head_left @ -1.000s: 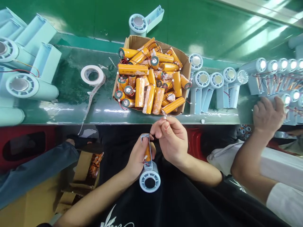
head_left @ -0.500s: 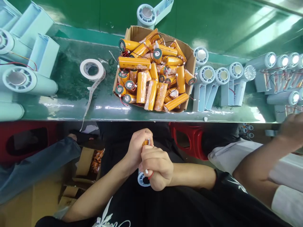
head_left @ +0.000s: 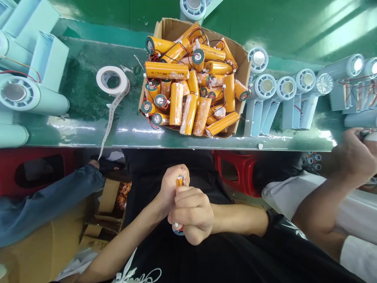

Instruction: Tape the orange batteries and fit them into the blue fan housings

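In front of my lap, both hands are closed together around a light-blue plastic housing (head_left: pixel 178 232), mostly hidden by my fingers. My left hand (head_left: pixel 171 186) wraps its far side. A bit of orange battery pack (head_left: pixel 180 181) with a pale edge shows between my hands. My right hand (head_left: pixel 193 214) is a fist pressed against the housing. A white connector (head_left: pixel 176 225) and a bit of red wire stick out beneath its fingers, which seem closed on the wire. The cardboard box (head_left: pixel 246 78) of orange battery packs (head_left: pixel 176 104) stands on the bench ahead.
A roll of white tape (head_left: pixel 101 80) lies left of the box, its loose end hanging over the bench edge. Light-blue housings (head_left: pixel 51 100) stand at both sides. A co-worker's arm (head_left: pixel 324 200) reaches in at right; a red stool (head_left: pixel 238 169) is below the bench.
The view has shifted slightly. My right fist has dropped a little and tilted towards me, covering more of the housing's end. The co-worker's hand at right has moved lower and left.
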Tool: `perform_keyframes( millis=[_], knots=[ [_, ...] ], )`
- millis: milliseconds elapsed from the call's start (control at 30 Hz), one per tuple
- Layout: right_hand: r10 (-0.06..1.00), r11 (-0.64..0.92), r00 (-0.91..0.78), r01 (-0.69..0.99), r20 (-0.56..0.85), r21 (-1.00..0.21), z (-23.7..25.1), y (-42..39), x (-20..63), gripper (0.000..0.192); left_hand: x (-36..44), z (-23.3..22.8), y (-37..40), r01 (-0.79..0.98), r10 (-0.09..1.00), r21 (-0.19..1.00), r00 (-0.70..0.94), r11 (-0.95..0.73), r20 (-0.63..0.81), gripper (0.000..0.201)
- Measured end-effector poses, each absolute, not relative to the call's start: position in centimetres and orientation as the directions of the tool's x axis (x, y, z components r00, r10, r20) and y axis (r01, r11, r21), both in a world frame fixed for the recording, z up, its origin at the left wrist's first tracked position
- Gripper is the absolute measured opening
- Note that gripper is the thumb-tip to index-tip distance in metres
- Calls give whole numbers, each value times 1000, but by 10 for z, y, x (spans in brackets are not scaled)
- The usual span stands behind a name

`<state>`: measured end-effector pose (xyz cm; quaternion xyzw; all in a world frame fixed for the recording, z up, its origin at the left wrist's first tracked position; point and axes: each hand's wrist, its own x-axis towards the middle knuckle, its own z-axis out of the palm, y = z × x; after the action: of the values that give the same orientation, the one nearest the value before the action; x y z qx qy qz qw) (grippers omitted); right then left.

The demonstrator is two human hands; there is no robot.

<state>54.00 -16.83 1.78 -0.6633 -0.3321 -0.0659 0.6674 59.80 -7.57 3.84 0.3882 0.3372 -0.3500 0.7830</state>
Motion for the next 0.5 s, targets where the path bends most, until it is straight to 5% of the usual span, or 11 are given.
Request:
perform_keyframes(
  millis=[100,267,400,500],
  knots=[
    [336,188,748,541,572,-819,27,-164,535,27,598,19,-71,815,-268,292,466,500,-843,31],
    [460,399,618,497,637,-770,54,-177,546,39,607,-5,-56,794,-220,215,399,569,-890,41],
    [264,401,825,378,500,-835,85,-228,565,32,613,5,-62,820,-263,260,436,509,-860,54],
    [117,133,918,365,380,-922,97,-270,535,21,606,22,-66,890,-399,302,428,341,-811,62]
  ],
)
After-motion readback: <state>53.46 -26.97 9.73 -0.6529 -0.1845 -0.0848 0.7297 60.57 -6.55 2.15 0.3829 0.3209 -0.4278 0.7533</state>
